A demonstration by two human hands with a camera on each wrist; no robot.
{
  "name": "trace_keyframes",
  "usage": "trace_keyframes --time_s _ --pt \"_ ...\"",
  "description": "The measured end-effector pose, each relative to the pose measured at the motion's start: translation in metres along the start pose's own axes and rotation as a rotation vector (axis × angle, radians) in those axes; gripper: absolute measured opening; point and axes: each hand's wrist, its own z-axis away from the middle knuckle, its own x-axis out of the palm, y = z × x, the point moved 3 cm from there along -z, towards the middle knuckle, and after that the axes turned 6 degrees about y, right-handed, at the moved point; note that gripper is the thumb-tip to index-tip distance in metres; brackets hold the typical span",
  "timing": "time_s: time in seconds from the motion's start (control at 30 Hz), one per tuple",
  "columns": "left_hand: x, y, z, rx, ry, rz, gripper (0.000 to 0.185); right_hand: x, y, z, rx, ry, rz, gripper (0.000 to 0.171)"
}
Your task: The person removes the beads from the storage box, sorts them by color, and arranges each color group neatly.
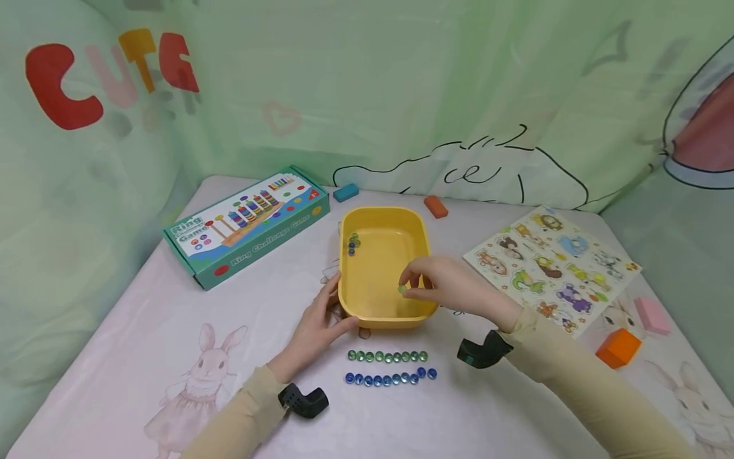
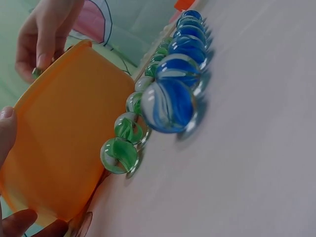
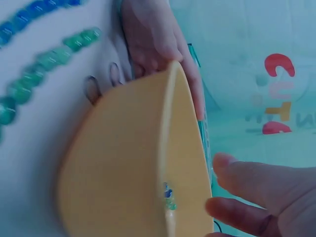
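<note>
A yellow plastic bin (image 1: 382, 322) stands at the middle of the table. At its near left corner my left hand (image 1: 312, 328) grips it, thumb at the front edge and fingers along the side. My right hand (image 1: 450, 285) is over the bin's right part and pinches a green marble (image 1: 402, 289) between thumb and fingertips. Several green and blue marbles (image 1: 353, 243) lie inside by the left wall. In front of the bin run a row of green marbles (image 1: 388, 357) and, nearer me, a row of blue marbles (image 1: 387, 380), its right end slightly uneven.
A Ring Challenge Game box (image 1: 246, 226) lies at the back left. Behind the bin are a blue block (image 1: 346, 192) and a red-orange block (image 1: 436, 206). To the right lie an animal picture board (image 1: 553, 268), an orange block (image 1: 618, 348) and a pink block (image 1: 652, 315).
</note>
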Motion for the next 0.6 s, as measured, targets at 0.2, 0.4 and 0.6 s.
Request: trace_keyframes --time_s 0.2,0.4,0.6 --pt "-0.006 0.025 0.005 0.005 -0.013 0.008 0.082 0.003 0.006 0.032 -0.077 0.115 -0.083 0.014" --pt "-0.008 0.031 0.007 0.002 -0.018 0.002 0.082 0.009 0.009 0.058 -0.146 0.137 -0.177 0.014" --pt "-0.006 0.029 0.007 0.004 -0.021 -0.001 0.082 0.024 0.020 0.078 -0.140 0.097 -0.232 0.012"
